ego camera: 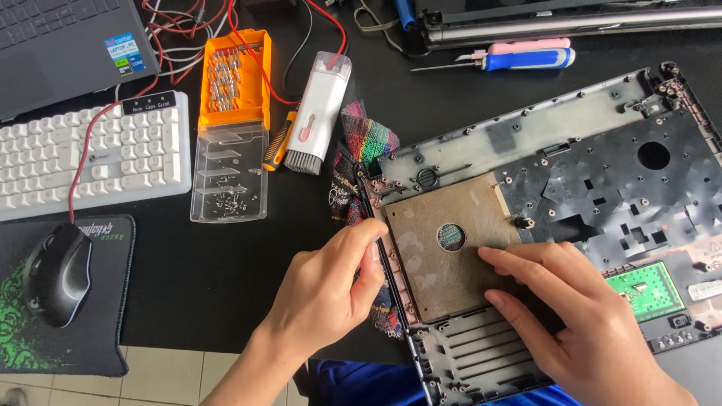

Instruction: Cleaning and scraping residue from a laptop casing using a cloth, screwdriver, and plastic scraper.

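A dark laptop chassis [602, 150] lies inside-up on the black table, tilted, with a colourful cloth [368, 139] under its left end. My left hand [323, 289] grips the chassis's left edge, thumb and fingers curled around the rim. My right hand [579, 316] lies flat on the inside, fingertips pressing the right side of a dusty tan metal plate [444, 263] that has a round hole in it. A small green circuit board [647, 289] sits just right of my right hand.
An orange screwdriver bit case [233, 75] with a clear lid [229, 177] holding screws, a white cleaning brush [316, 113], and a blue-pink screwdriver [519, 56] lie behind. White keyboard [90, 158], mouse [56, 274] on pad and a laptop [60, 45] stand at left.
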